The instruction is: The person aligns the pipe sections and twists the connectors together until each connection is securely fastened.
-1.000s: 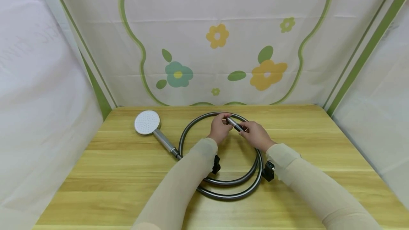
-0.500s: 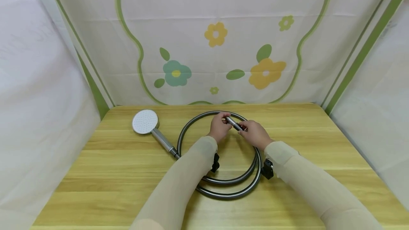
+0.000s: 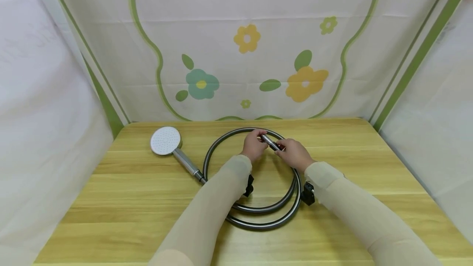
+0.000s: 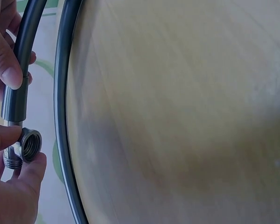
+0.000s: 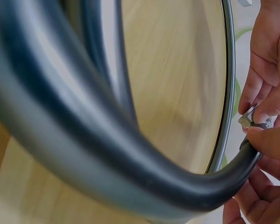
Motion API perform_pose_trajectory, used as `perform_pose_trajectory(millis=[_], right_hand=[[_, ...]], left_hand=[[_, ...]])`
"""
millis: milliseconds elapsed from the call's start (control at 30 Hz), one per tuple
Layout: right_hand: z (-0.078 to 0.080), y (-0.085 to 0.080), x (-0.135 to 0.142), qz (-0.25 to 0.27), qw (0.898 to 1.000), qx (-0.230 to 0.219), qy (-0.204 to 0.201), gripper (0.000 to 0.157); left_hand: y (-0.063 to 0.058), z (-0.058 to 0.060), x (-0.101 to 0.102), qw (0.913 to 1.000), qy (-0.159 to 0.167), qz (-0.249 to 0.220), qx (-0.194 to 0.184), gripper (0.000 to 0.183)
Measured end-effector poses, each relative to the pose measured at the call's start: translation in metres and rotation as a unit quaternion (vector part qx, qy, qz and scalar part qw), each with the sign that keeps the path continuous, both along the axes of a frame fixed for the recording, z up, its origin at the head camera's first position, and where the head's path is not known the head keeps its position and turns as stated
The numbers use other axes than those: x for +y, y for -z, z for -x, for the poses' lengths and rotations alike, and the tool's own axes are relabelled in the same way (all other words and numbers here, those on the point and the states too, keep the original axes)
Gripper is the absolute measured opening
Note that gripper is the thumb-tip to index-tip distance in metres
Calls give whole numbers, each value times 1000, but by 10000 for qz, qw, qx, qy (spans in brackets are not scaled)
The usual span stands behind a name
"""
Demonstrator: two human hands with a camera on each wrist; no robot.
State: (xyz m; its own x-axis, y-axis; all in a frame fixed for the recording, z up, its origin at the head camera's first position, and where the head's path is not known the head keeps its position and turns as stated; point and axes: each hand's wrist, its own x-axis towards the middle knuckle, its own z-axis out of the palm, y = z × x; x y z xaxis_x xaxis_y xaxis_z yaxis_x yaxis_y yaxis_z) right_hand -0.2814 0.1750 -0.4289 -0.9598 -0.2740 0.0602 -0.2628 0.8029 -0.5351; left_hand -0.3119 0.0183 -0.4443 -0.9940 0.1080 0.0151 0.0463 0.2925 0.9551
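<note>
A dark grey shower hose [image 3: 260,227] lies coiled on the wooden table, its silver end raised between my two hands. With thumb and fingers my left hand [image 3: 254,146] pinches a small metal threaded fitting [image 4: 31,145] at this end. The fitting's inner thread faces sideways in the left wrist view, and an outer thread shows beside it. My right hand [image 3: 294,154] grips the hose just below the end, around its dark sleeve [image 4: 14,100]. Whether the fitting is joined to the hose cannot be told. At the coil's left lies a shower head [image 3: 166,140], white face up.
The wooden table [image 3: 122,216] runs back to a white curtain [image 3: 221,11] printed with flowers. Further white cloth hangs at both sides. Loops of hose surround the forearms, and a dark wrist camera [image 3: 308,193] sits by the right cuff.
The head view has shifted slightly, so the scene sits a little further left and up. Both hands keep their hold at the hose end, with hardly any visible movement.
</note>
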Motion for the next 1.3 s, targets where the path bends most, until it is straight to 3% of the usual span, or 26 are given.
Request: perform_pose_trajectory(millis=[733, 1300], right_hand=[[5, 10, 4, -208, 9998, -49, 58, 20], [5, 13, 9, -50, 9994, -327, 110, 21]], left_hand=[[11, 8, 7, 9975, 136, 678, 155, 40], [16, 12, 12, 9933, 369, 1069, 227, 38]])
